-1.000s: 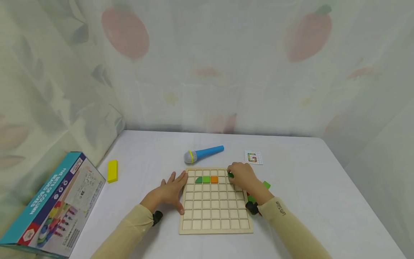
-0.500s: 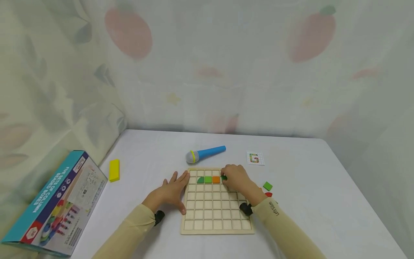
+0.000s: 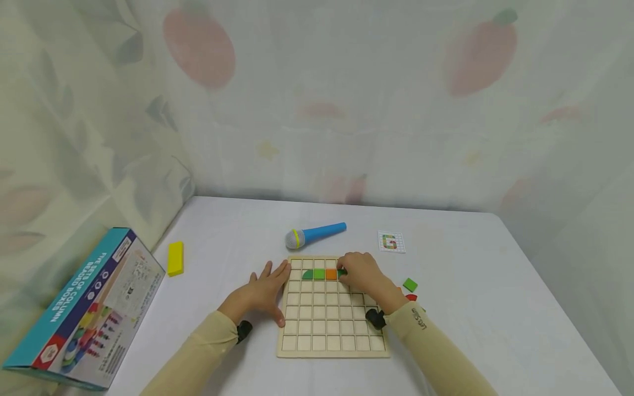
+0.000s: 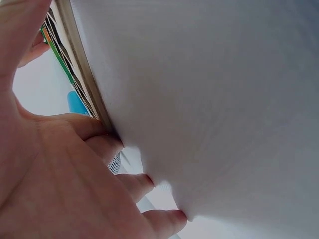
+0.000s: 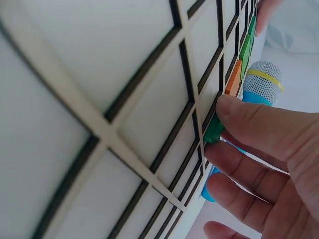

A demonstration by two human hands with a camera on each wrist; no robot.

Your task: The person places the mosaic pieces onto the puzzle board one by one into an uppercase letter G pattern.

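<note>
Green piece (image 5: pixel 214 130) now nearer orange square (image 3: pixel 331 274)

Left grip (image 3: pixel 257 297): fingers fanned, thumb well apart. Right grip (image 3: pixel 365 273): thumb and index finger pinching, remaining fingers loosely bent. Left forearm (image 3: pixel 195 352) and right forearm (image 3: pixel 436 349) both reach forward, angled inward, right slightly farther out.

The right hand (image 3: pixel 367 276) partly hid a green piece (image 5: pixel 214 130) near the board's (image 3: pixel 333 328) far edge; the box's (image 3: pixel 94 308) fine print was illegible.
</note>
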